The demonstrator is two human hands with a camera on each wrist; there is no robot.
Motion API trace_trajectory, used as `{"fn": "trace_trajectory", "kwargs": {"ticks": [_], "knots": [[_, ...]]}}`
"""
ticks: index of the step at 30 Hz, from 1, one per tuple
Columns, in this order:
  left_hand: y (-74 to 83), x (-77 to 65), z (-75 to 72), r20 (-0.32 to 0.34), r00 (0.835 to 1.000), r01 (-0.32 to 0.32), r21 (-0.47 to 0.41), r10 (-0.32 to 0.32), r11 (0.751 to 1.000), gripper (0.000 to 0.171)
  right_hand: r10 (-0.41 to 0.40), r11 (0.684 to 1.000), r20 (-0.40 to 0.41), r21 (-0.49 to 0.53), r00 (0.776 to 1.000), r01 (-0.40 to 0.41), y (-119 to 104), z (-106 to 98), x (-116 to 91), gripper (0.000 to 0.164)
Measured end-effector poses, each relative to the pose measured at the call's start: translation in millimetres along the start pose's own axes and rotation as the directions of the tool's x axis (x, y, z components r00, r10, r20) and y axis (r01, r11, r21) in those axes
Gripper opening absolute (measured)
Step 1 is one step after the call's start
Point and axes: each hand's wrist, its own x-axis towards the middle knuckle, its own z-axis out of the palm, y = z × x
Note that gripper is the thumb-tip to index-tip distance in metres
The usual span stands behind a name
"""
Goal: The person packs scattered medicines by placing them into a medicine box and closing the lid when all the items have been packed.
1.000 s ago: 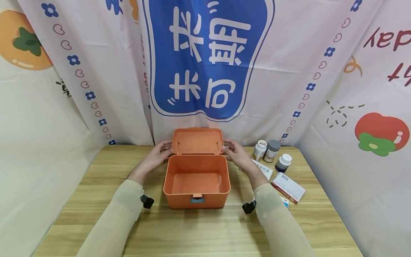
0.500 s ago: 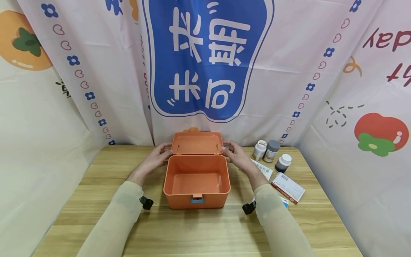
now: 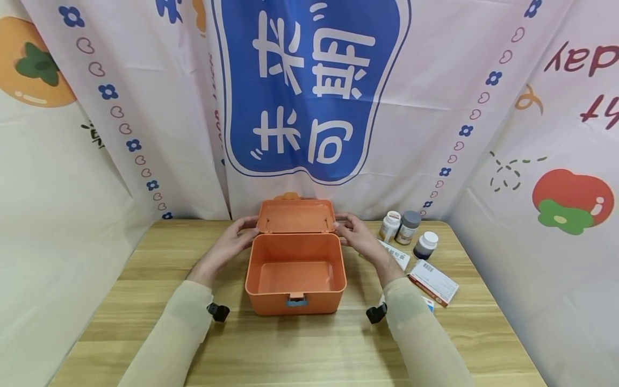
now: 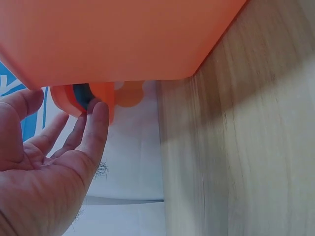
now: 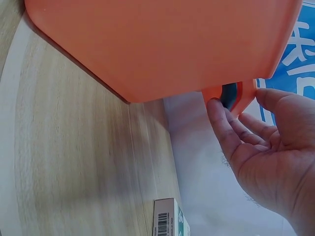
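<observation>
An orange lidded storage box (image 3: 296, 305) stands on the table in the head view, a blue-grey latch (image 3: 297, 302) on its front. Its lid (image 3: 296, 216) is swung back behind it, and bare orange walls show inside. My left hand (image 3: 231, 243) holds the lid's left edge, thumb in front and fingers behind. At the opposite edge my right hand (image 3: 361, 242) holds the lid likewise. Both wrist views show fingertips against the lid beside a dark curved part (image 4: 83, 95), while the box's side hides much of the lid.
Right of the box are a white bottle (image 3: 389, 226), a grey-capped bottle (image 3: 408, 228) and a dark-bottomed bottle (image 3: 426, 245). Several medicine boxes lie near my right forearm, one with a red edge (image 3: 434, 282). A printed cloth (image 3: 411, 134) hangs close behind the lid.
The lid has tilted further back, its top edge dropping lower, with both hands at its sides. Over the last half second the lid and hands look nearly still.
</observation>
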Motion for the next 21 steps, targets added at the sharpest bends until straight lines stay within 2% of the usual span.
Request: {"fn": "trace_trajectory", "kwargs": {"ticks": [13,21], "knots": [[-2.0,-13.4,2.9,0.008,0.999,-0.035,0.089,0.034,0.995,0.062,-0.004,1.0,0.005,-0.025,1.0,0.005,4.4,-5.7,-1.1,0.053],[-8.8,-17.7,4.3,0.012,0.998,-0.067,0.09,0.066,0.994,0.061,-0.036,0.999,0.01,-0.018,0.999,0.036,4.0,-7.0,-4.1,0.053]]}}
